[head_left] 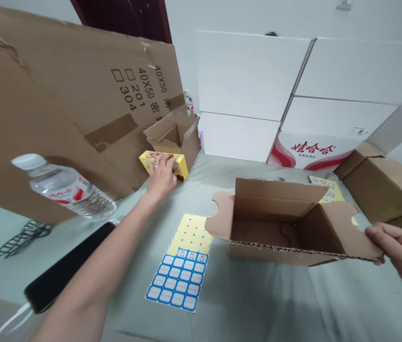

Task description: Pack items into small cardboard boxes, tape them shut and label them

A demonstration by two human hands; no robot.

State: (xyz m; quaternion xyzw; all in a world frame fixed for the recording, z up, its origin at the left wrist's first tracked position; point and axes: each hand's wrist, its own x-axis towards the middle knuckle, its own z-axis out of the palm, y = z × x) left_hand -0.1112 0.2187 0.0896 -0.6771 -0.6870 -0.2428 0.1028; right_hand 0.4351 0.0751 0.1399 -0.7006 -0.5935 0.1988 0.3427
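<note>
My left hand (161, 176) reaches forward, its fingers closed over a yellow snack box (180, 166) with red print. The snack box is right in front of a small open cardboard box (191, 151) whose flaps stand up. With its thumb and fingers, my right hand (400, 247) pinches the right flap of another open cardboard box (268, 254). That box shows a bare brown inside, apart from a thin curved line on its bottom. Left of it lies a sheet of blue-framed labels (176, 275), a few at the top with handwriting; the box's left flap overlaps its edge.
A water bottle (69, 190), a black phone (69, 266) with a white cable and a coiled dark cable (26, 237) are at left. A large cardboard sheet (80, 95) leans behind. White cartons (240, 76) stand at the back; a closed brown box (389, 185) and a yellow sheet (334, 192) are at right.
</note>
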